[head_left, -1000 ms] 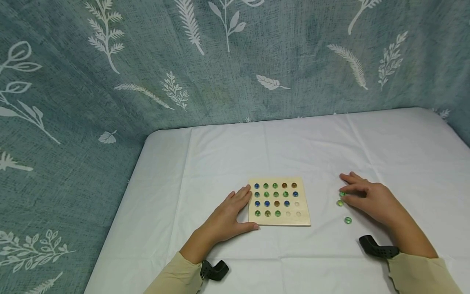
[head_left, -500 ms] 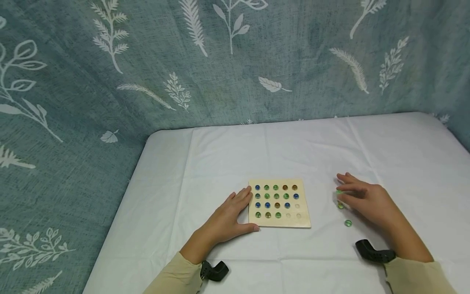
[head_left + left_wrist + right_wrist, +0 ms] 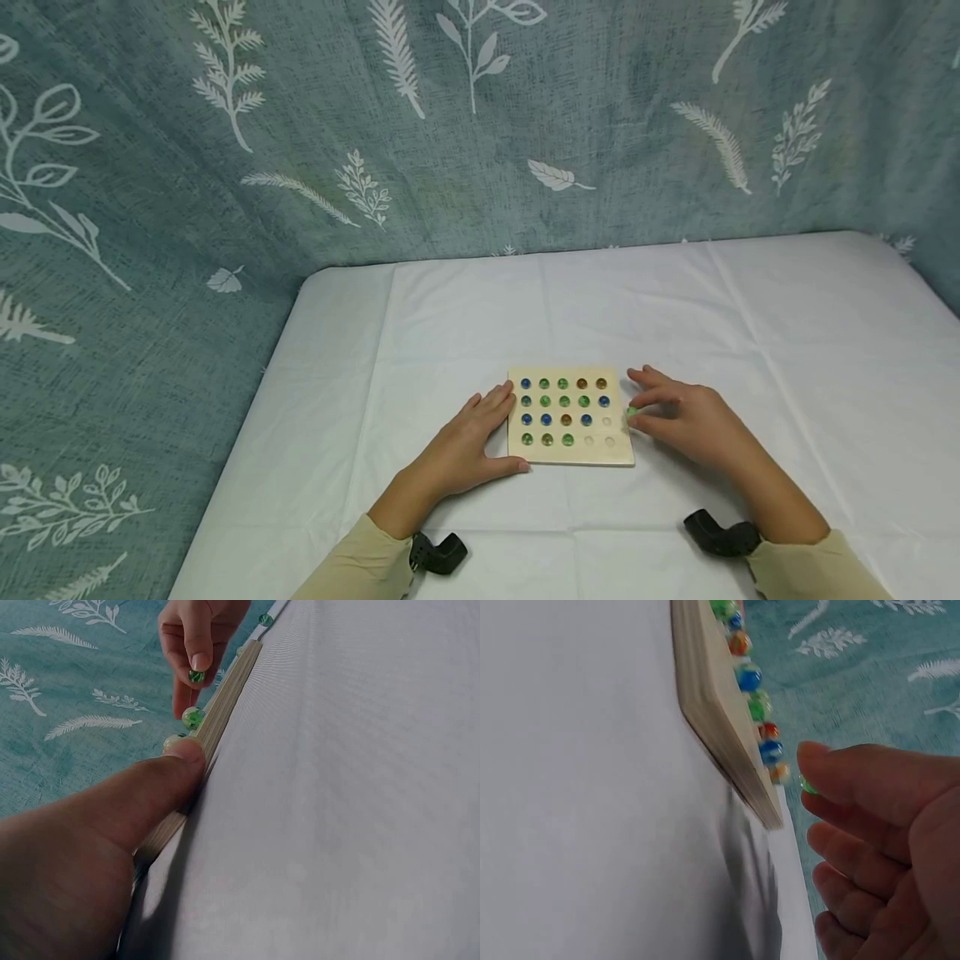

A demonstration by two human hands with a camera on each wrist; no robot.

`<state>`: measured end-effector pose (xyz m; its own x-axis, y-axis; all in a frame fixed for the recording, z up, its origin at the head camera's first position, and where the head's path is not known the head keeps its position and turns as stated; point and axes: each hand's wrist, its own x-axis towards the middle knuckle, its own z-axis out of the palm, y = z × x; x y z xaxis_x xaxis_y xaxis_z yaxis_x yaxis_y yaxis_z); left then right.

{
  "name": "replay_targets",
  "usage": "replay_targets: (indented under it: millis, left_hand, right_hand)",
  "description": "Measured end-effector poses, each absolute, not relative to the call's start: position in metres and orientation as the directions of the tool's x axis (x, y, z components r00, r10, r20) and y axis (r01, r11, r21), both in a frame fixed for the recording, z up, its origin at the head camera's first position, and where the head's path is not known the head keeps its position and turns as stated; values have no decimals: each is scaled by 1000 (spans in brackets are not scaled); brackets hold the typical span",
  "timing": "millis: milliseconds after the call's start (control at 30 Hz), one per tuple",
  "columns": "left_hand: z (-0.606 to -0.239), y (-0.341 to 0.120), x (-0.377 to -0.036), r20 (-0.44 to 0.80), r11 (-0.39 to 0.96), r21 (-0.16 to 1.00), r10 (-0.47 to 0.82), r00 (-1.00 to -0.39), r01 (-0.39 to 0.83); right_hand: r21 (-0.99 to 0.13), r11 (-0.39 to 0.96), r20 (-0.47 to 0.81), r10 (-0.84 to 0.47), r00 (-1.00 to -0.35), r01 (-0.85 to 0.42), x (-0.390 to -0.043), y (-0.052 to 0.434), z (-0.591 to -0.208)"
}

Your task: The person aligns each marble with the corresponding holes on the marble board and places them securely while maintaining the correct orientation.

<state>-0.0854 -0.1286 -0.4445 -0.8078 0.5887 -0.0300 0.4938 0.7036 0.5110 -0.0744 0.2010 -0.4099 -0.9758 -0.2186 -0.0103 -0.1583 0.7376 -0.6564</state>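
While pinched, marble point(image 3: 632, 412) at board edge point(image 3: 628, 433)

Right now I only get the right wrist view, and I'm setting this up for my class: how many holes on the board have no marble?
Observer: Three empty holes, all at the wooden board's near right corner.
Operator: Is the other hand doing anything?
Observer: The left hand rests against the board's left edge, thumb at the near corner.
Operator: Where is the marble hand?
Observer: The right hand pinches a green marble at the board's right edge.
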Motion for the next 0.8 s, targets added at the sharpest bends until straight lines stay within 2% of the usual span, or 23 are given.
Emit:
replay_targets:
  millis: [367, 800]
  left_hand:
    - [-444, -128, -85, -32, 706, 506, 589, -807, 495]
    - [-444, -128, -85, -35, 707, 502, 592, -805, 498]
  right_hand:
    - [-647, 732, 21, -262, -965, -213, -73, 179, -417]
    - [-625, 744, 43, -269, -962, -236, -73, 175, -421]
